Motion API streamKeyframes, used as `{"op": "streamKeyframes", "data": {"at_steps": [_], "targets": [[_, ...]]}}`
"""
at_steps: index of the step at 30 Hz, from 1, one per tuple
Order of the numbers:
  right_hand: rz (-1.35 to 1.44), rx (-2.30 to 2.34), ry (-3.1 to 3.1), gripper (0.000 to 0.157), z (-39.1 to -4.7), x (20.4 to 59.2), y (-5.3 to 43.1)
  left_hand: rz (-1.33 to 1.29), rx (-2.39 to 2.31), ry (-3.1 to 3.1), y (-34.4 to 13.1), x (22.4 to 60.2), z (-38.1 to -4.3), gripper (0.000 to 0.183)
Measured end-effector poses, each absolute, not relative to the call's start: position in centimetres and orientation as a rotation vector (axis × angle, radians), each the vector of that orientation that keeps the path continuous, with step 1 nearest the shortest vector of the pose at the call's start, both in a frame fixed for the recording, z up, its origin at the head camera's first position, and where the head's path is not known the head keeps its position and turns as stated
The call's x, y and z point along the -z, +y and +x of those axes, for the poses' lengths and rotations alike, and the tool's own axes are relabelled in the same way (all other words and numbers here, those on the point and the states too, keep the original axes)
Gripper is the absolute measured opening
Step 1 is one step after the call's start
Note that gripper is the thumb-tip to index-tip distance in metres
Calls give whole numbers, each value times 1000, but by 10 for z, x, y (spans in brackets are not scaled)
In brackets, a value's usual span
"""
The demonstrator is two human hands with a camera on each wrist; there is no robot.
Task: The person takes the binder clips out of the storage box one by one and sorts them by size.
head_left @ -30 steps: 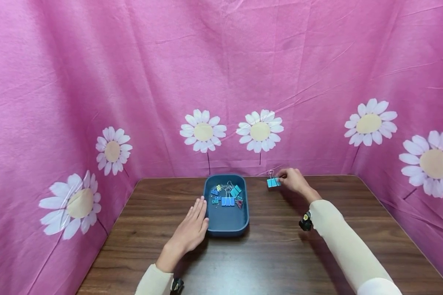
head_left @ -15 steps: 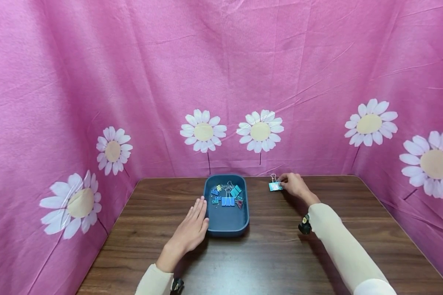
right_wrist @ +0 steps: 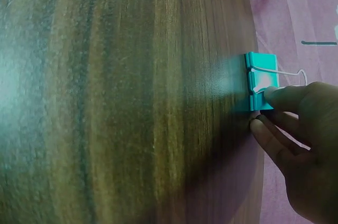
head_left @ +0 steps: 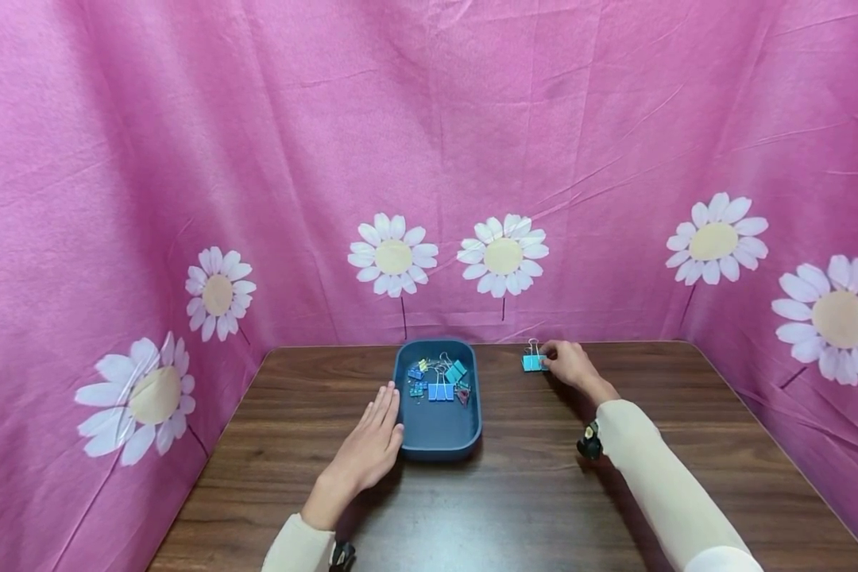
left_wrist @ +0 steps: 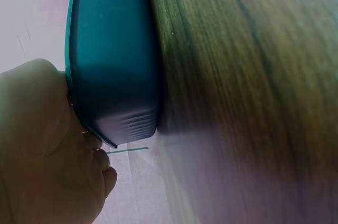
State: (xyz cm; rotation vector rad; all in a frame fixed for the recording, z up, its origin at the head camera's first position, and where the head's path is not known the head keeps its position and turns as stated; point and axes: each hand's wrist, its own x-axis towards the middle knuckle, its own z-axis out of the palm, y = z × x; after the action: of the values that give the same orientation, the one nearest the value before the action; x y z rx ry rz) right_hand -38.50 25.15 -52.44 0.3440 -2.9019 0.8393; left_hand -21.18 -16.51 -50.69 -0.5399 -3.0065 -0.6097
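Firstly, in the head view, the right hand (head_left: 570,364) holds a turquoise clip (head_left: 533,363) by one end, near the far edge of the worktop (head_left: 529,492), to the right of the tray (head_left: 439,433) and apart from it. The wire handles (head_left: 532,346) of this clip point upward. In my judgement, it is good to hold the clip by its body, because pressure on both handles could make its mouth spread. The left hand (head_left: 368,437) has no grasp: its fingers are straight and touch the left side of the tray. In the tray lie some more clips, among them a blue one (head_left: 441,392).

Next, the left wrist view shows this hand against the rim of the tray, which sits flat on the worktop. A light, even touch should be enough to steady it; a hard push may make it slide.

Finally, in the right wrist view, the grip is pinching: one fingertip (right_wrist: 272,94) presses the flat face of the clip. Whether the clip touches the worktop, I cannot tell. As only one end is held, it may twist, so the pinch should be firm and closer to the middle.
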Motion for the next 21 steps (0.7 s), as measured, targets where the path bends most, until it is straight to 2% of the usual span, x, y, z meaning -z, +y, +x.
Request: {"op": "streamKeyframes", "data": {"at_steps": [21], "targets": [[346,-893,-2869,25,-381,518,249,-540,619,-3009,-165,503,-210,62]]}}
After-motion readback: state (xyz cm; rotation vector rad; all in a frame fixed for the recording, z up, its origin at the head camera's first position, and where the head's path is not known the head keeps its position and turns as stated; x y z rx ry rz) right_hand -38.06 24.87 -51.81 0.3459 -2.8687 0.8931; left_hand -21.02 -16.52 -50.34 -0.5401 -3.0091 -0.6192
